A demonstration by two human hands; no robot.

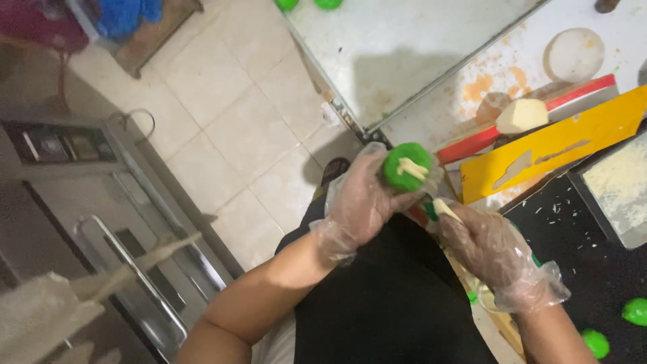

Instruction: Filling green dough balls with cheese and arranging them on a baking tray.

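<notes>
My left hand (360,202), in a clear plastic glove, cups a flattened green dough piece (406,166) with pale shredded filling on its top. My right hand (495,253), also gloved, sits just right of it and pinches a small pale bit of filling (441,207) between its fingertips, close under the dough. Both hands hover over my black apron at the table's edge.
A yellow board (552,145), a red-edged tool (472,143) and a pale block (522,116) lie on the stained table. A tray of grated white shreds (623,185) stands at right. Green dough balls (635,311) rest lower right. A steel cabinet (101,202) stands at left on tiled floor.
</notes>
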